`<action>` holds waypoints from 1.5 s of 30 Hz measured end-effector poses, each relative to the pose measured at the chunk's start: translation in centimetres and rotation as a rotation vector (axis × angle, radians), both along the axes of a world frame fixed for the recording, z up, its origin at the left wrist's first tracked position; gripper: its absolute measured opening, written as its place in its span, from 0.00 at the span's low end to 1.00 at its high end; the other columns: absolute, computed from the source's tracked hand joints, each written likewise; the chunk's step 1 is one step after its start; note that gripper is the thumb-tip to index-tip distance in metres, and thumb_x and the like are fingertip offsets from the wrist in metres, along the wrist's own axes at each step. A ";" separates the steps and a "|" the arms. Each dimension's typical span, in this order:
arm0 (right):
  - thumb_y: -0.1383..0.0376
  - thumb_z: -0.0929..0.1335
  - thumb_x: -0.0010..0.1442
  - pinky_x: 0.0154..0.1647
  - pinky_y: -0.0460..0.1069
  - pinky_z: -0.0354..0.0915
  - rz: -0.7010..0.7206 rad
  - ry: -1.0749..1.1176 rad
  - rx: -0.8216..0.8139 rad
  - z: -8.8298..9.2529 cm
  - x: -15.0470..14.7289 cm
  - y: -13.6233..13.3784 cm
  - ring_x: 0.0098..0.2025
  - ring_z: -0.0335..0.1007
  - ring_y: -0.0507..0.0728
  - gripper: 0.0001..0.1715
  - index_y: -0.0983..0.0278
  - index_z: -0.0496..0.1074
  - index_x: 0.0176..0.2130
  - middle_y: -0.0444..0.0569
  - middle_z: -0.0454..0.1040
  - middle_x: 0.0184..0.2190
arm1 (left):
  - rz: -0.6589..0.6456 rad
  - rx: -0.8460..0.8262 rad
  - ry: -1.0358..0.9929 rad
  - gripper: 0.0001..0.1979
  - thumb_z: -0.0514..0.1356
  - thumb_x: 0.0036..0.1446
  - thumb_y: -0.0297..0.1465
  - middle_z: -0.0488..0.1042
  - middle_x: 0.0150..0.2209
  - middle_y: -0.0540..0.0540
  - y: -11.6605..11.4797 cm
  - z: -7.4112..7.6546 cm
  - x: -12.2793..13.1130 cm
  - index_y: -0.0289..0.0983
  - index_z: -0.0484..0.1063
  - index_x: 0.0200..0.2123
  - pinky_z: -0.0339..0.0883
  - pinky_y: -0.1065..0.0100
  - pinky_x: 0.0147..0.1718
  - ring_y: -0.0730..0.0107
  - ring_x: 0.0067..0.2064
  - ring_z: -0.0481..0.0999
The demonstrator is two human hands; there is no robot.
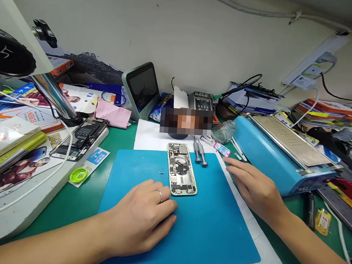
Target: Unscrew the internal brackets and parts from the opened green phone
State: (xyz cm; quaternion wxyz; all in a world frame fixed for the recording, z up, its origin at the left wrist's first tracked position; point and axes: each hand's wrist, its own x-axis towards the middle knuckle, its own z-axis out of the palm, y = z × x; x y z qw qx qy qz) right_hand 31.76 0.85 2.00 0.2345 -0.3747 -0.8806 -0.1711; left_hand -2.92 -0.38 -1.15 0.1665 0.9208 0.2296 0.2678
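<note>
An opened phone body point(181, 175), its inner parts showing, lies lengthwise on a blue work mat point(205, 226). My left hand point(141, 220), with a ring on one finger, rests palm down on the mat just left of the phone's near end, fingers loosely curled under with nothing visible in them. Stretched flat, my right hand point(252, 185) lies at the mat's right edge, its fingertips pointing toward two metal screwdrivers point(200, 152) beside the phone's far end. It holds nothing.
A blue heating machine point(283, 155) stands at the right and a small glass jar point(223, 131) behind the mat. On the left, a second opened phone point(80, 138) lies on the microscope base beside a green cap point(78, 175). A tilted screen point(141, 89), cables and stacked papers line the back.
</note>
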 end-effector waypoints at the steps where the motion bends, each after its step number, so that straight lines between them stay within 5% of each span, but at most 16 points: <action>1: 0.77 0.68 0.67 0.52 0.58 0.82 -0.014 -0.009 -0.009 -0.4 0.1 0.3 0.52 0.84 0.67 0.17 0.66 0.76 0.52 0.64 0.83 0.52 | -0.012 0.003 0.003 0.10 0.52 0.73 0.28 0.71 0.33 0.48 0.0 0.0 0.0 0.39 0.73 0.43 0.55 0.59 0.31 0.62 0.32 0.66; 9: 0.68 0.67 0.71 0.58 0.62 0.79 -0.122 -0.031 -0.192 -1.6 -1.5 0.5 0.57 0.81 0.67 0.13 0.66 0.79 0.51 0.63 0.80 0.58 | -0.057 0.008 0.009 0.12 0.51 0.74 0.28 0.71 0.32 0.48 -0.1 -0.1 0.0 0.37 0.74 0.41 0.54 0.59 0.32 0.62 0.32 0.65; 19: 0.63 0.65 0.73 0.66 0.66 0.73 -0.170 0.069 -0.387 -1.6 -1.4 1.1 0.65 0.74 0.67 0.23 0.59 0.73 0.64 0.56 0.75 0.65 | -0.102 -0.019 0.033 0.11 0.51 0.74 0.28 0.71 0.32 0.48 0.1 0.0 0.0 0.38 0.74 0.42 0.54 0.59 0.32 0.62 0.33 0.66; 39: 0.61 0.64 0.73 0.61 0.63 0.75 -0.135 0.070 -0.423 -1.4 -3.1 4.4 0.59 0.78 0.66 0.17 0.60 0.80 0.52 0.57 0.80 0.56 | -0.129 -0.054 0.039 0.13 0.51 0.75 0.28 0.70 0.32 0.48 0.0 0.1 -0.2 0.37 0.75 0.42 0.55 0.58 0.32 0.63 0.33 0.65; 45: 0.59 0.66 0.73 0.63 0.69 0.70 -0.151 0.068 -0.394 -1.5 -4.0 4.2 0.62 0.73 0.69 0.20 0.60 0.75 0.60 0.59 0.77 0.60 | -0.133 -0.050 0.043 0.12 0.51 0.75 0.28 0.70 0.32 0.48 0.1 0.1 -0.2 0.37 0.75 0.42 0.54 0.58 0.32 0.63 0.33 0.65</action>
